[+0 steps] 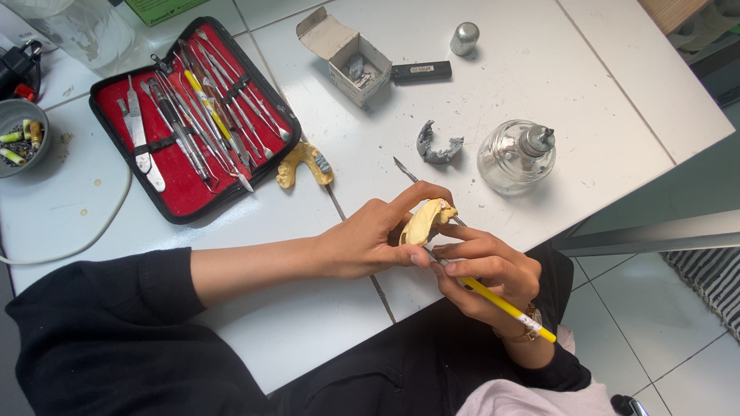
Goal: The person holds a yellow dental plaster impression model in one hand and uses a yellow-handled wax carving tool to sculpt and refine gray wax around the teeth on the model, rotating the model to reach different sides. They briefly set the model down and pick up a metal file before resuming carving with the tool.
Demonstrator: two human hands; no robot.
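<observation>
Frame centre: left hand [370, 243] clasps yellow dental cast [426, 219] between thumb and fingers, held above white table [539, 69] edge. Right hand [489, 270] pinches yellow-handled carving tool [493, 299] pen-style, blade passing cast. Cast looks light, rigid, brittle plaster; likely chips if squeezed, so hold by thick base, not ridges. Upper left: open red-lined instrument case [181, 196] holding metal tools. Top centre: open cardboard box [351, 65], grey bits inside. Right of centre: glass spirit lamp [512, 158], contents unclear. Left edge: grey bowl [19, 139] holding small sticks.
</observation>
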